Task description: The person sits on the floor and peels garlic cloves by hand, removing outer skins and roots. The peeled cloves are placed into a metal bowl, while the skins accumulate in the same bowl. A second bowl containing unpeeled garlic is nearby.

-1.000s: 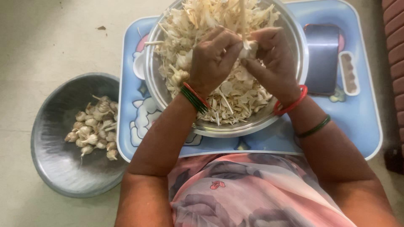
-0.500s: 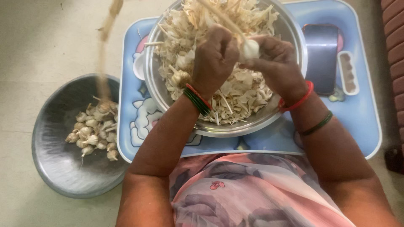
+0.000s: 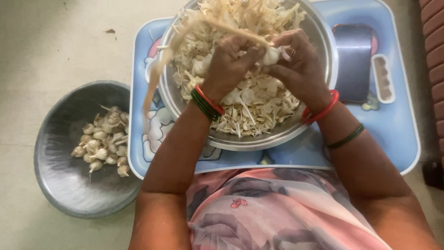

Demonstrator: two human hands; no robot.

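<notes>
Nearest the body, on the near side of the steel bowl (image 3: pixel 259 144): pink flowered cloth (image 3: pixel 277 217) and two forearms reaching out over the bowl's near rim. Left of the bowl and a little nearer, a grey basin (image 3: pixel 60 185) with a small heap of garlic bulbs (image 3: pixel 104 141), well apart from both hands.

Over the bowl's middle, above the pile of dry skins and stalks (image 3: pixel 259 99): left hand (image 3: pixel 229 65) and right hand (image 3: pixel 300 69) close together, fingers curled narrow. Between them, one pale garlic bulb (image 3: pixel 270 55), pinched by the right fingertips and met by the left thumb and fingers. From the bulb, a long dry stalk (image 3: pixel 166 65), blurred, sweeping out past the bowl's left rim.

Probably best done so:
- Grip the bulb firmly in the right fingers, near its neck, without crushing the cloves.
- Take the stalk close to the bulb with the left fingers, not far along it, and twist while pulling for a clean break.
- Work low over the bowl's middle, since loose skin seems likely to fall on the blue tray (image 3: pixel 393 134) under the bowl.

Right of the bowl, on the tray: a dark phone (image 3: pixel 354 62) and a small white case (image 3: pixel 383 79), worth keeping free of scraps.
</notes>
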